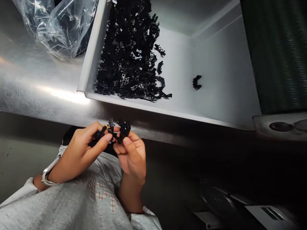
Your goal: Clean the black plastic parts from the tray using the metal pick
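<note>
My left hand [82, 150] and my right hand [131, 153] meet just below the front edge of a metal table. Both are closed in a pinch on small black plastic clips [117, 129], held between them. The left fingers grip one or two clips, the right fingers grip another clip [124, 128], and a thin wire sticks out to the right of it. A white band sits on my left wrist. Above, a big pile of the same black clips [129, 54] lies in a shallow white tray [216, 57].
One stray clip [197, 82] lies alone in the tray, right of the pile. A crumpled clear plastic bag [57, 25] rests on the steel tabletop [35, 86] at the upper left. A dark green ribbed surface [278, 54] borders the tray on the right.
</note>
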{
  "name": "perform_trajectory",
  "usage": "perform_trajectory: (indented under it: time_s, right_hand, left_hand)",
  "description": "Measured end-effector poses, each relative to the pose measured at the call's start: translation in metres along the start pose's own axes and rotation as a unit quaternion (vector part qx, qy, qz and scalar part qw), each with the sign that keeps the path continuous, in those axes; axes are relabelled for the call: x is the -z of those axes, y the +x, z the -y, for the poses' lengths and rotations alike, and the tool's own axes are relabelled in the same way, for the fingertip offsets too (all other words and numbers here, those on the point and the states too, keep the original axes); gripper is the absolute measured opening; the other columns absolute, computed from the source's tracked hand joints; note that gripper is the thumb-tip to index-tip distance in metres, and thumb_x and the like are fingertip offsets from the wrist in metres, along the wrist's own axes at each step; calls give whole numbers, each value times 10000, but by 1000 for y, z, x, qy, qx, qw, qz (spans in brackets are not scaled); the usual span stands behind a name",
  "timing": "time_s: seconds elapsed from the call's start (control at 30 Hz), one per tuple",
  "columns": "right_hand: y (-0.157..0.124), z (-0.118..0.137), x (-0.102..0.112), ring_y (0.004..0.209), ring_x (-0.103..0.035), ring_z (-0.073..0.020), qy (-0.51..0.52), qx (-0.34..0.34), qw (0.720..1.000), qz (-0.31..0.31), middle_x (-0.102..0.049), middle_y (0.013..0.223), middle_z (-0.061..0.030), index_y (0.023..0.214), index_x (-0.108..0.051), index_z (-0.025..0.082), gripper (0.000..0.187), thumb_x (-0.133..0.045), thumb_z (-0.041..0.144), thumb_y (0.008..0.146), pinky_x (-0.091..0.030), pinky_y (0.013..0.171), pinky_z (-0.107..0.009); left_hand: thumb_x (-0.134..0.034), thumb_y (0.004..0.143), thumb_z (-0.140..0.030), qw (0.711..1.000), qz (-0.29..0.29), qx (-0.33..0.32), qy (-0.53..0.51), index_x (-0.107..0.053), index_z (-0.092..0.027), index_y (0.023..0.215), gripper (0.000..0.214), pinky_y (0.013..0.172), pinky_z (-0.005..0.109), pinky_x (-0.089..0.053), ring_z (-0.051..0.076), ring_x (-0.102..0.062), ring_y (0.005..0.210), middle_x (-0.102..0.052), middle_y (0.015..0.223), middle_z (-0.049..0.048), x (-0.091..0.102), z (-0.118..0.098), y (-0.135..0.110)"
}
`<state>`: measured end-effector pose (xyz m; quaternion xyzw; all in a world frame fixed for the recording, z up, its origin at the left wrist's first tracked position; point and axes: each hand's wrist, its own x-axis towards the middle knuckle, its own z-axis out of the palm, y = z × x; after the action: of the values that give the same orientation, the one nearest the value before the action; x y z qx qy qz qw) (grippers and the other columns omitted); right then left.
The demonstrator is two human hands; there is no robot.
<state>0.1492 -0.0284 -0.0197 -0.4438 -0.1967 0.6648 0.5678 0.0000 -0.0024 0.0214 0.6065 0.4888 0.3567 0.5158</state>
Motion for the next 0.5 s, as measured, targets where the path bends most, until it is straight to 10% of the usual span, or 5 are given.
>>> perform_trajectory:
  time_s: [0.23,0.5]
  right_hand:
    - [4,0,-2,424,-112,-32,67,-50,995,55,-295,518,120,771,-654,217,344,-817,518,740,-120,408,-223]
    - [6,-5,1,411,-65,-39,97,-74,989,85,-222,518,137,794,-649,235,307,-794,505,771,-111,403,-237]
  left_hand:
    - [-690,897,-265,997,-10,42,-64,-695,-199,963,94,639,185,-596,127,-723,665,-770,848,14,-7,2,4]
    - [-699,878,-192,995,-31,-70,62,-787,-219,1042,188,724,218,-585,160,-718,760,-794,958,37,-7,9,4]
